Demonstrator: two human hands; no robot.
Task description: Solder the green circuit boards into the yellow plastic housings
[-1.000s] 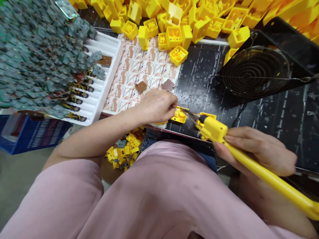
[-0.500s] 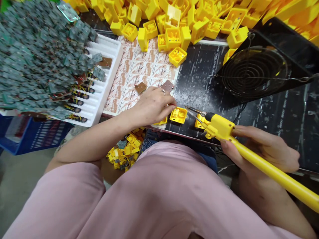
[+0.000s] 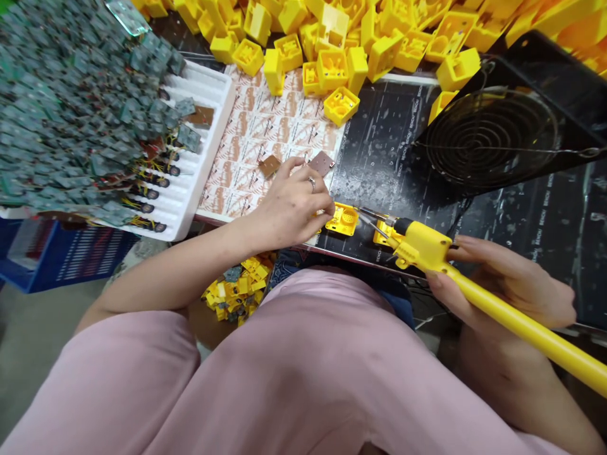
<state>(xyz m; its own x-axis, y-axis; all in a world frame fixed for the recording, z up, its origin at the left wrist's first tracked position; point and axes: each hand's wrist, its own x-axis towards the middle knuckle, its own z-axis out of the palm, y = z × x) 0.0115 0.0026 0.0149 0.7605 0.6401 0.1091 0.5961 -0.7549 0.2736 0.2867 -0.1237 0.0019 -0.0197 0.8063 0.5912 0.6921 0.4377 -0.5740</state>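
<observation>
My left hand [image 3: 291, 205] rests at the near edge of the black mat [image 3: 379, 151], its fingers curled and touching a small yellow plastic housing [image 3: 344, 218]; what the fingertips pinch is hidden. My right hand [image 3: 502, 281] grips a long yellow soldering iron [image 3: 474, 291]. The iron's metal tip [image 3: 372, 215] points left, just right of that housing. A second yellow housing [image 3: 384, 234] lies partly under the iron's head.
A heap of yellow housings [image 3: 332, 38] fills the back. A white tray [image 3: 203, 126] piled with green circuit boards [image 3: 71, 107] stands at the left. A black fan with a wire grille [image 3: 488, 136] sits at the right. Two small brown boards [image 3: 296, 164] lie on printed paper. Yellow scraps [image 3: 237, 287] lie below the table edge.
The iron's tip drew back to the right off the housing. My left hand shifted slightly on the housing and opened its fingers a little.
</observation>
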